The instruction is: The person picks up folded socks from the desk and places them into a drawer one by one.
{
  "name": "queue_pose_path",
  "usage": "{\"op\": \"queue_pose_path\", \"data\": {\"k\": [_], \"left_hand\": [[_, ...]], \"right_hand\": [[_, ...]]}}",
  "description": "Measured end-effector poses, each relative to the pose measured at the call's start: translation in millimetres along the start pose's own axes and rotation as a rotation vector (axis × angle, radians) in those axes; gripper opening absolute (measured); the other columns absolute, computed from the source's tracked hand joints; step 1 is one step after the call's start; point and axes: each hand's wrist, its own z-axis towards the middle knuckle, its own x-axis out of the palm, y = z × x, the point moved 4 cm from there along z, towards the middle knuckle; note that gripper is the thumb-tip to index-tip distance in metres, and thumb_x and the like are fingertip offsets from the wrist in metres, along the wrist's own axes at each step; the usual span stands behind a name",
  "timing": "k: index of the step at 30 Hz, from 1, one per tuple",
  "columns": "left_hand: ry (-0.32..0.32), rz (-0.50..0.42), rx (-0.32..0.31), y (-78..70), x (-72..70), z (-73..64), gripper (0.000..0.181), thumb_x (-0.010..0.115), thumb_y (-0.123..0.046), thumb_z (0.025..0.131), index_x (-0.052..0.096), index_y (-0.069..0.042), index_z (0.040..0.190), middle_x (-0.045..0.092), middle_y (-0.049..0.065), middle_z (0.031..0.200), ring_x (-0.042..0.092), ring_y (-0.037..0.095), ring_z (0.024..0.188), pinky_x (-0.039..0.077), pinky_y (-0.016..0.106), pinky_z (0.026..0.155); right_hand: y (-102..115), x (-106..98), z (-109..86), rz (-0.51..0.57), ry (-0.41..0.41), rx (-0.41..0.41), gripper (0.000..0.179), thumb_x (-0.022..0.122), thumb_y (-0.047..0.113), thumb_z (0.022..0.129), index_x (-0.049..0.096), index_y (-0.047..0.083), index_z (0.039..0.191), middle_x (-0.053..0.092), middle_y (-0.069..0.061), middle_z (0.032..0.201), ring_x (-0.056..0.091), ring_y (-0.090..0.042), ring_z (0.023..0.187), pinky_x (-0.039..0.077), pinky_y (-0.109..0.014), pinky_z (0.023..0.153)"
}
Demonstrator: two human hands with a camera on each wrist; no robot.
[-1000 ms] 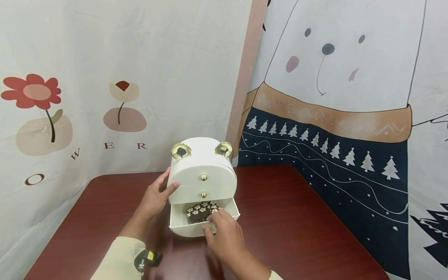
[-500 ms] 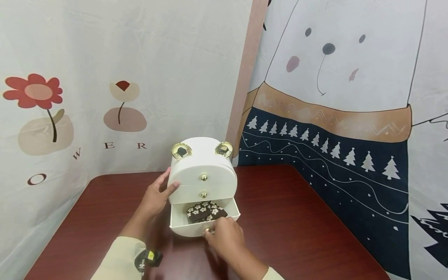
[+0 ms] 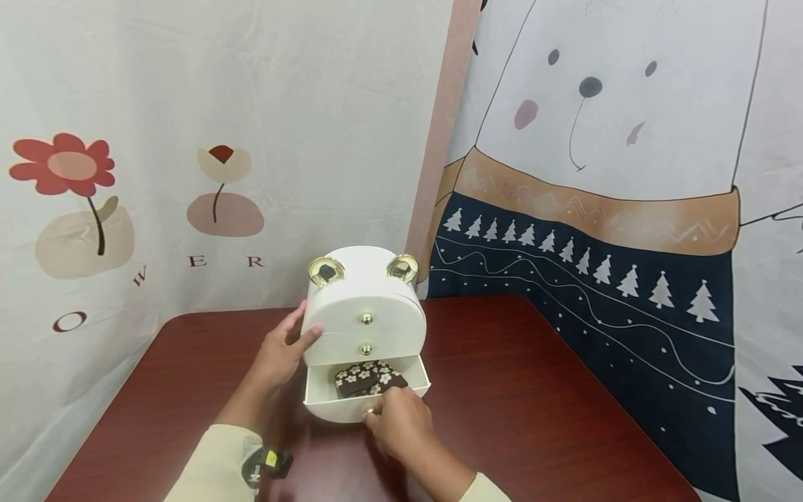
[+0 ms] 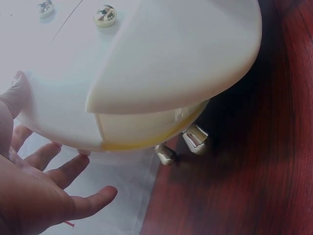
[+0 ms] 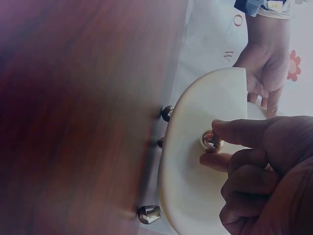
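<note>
A white rounded storage box (image 3: 354,338) stands on the table, its bottom drawer (image 3: 329,411) pulled out. Inside that drawer lies a dark brown thing with a white flower print (image 3: 360,380), perhaps folded cloth; its kind is unclear. My right hand (image 3: 401,418) pinches the drawer's gold knob (image 5: 210,140) between thumb and index finger, the other fingers curled, as the right wrist view shows. My left hand (image 3: 279,354) rests on the box's left side, thumb on the front, fingers mostly straight and spread in the left wrist view.
Two gold ear-like rings (image 3: 326,270) top the box, and short metal feet (image 4: 195,139) hold it off the reddish-brown table (image 3: 502,390). Two upper drawers with gold knobs (image 3: 366,318) are closed. Printed cloths (image 3: 326,139) hang behind the table.
My right hand has drawn back from the flower-print thing in the drawer and down to the knob, which it now pinches. My left hand keeps its place on the box.
</note>
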Motion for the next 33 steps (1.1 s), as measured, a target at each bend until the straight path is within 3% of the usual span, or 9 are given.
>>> {"op": "queue_pose_path", "data": {"k": [14, 23, 33], "left_hand": [[0.000, 0.016, 0.013, 0.4, -0.6, -0.3, 0.081, 0.068, -0.040, 0.110, 0.023, -0.027, 0.176, 0.022, 0.019, 0.182, 0.029, 0.048, 0.165, 0.041, 0.062, 0.124], [0.007, 0.009, 0.032, -0.9, -0.8, -0.3, 0.081, 0.066, -0.037, 0.111, 0.021, -0.024, 0.177, 0.027, 0.022, 0.180, 0.034, 0.048, 0.163, 0.042, 0.062, 0.123], [0.005, 0.034, 0.001, 0.2, 0.1, -1.2, 0.082, 0.066, -0.042, 0.110, 0.021, -0.029, 0.177, 0.025, 0.020, 0.181, 0.032, 0.051, 0.163, 0.038, 0.065, 0.125]], "right_hand": [[-3, 8, 16.2, 0.021, -0.030, 0.023, 0.051, 0.091, 0.032, 0.082, 0.058, 0.026, 0.044, 0.070, 0.004, 0.063, 0.067, -0.018, 0.063, 0.049, -0.040, 0.056], [-4, 13, 26.9, 0.015, -0.039, 0.029, 0.053, 0.090, 0.032, 0.084, 0.055, 0.024, 0.045, 0.070, 0.001, 0.063, 0.069, -0.024, 0.064, 0.050, -0.042, 0.056], [-6, 18, 37.8, 0.014, -0.036, 0.030, 0.056, 0.090, 0.032, 0.085, 0.052, 0.024, 0.045, 0.067, 0.003, 0.061, 0.068, -0.020, 0.064, 0.051, -0.042, 0.057]]}}
